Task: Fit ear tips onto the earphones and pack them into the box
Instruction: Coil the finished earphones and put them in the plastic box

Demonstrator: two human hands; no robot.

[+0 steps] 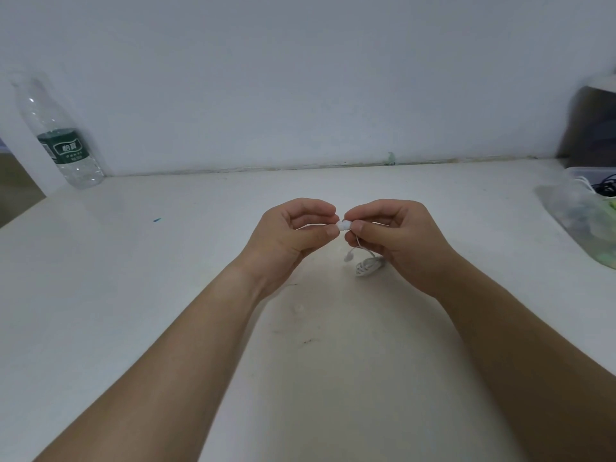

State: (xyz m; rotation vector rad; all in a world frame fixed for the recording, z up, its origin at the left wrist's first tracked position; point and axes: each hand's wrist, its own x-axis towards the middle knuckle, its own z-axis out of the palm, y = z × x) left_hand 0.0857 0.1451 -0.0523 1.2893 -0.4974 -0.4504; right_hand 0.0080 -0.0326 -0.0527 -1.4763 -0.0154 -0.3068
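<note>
- Earphones (366, 266): one white set, held just above the middle of the table (133, 295), its cable bunched in a small coil under my right hand.
- Two buds: one earbud (345, 225) sits between my two hands. The other earbud (349, 256) dangles on its wire just below.
- My left hand (293, 231) pinches that earbud's left end between thumb and curled forefinger.
- My right hand (393, 235) pinches its right end, fingers curled, the wire running down from this grip.
- I cannot tell whether a tip is on the bud.
- One clear box (573, 175) at the right edge holds white and black cables and blurred green bits.
- One clear bottle (63, 138), green label, stands far left by the wall.
</note>
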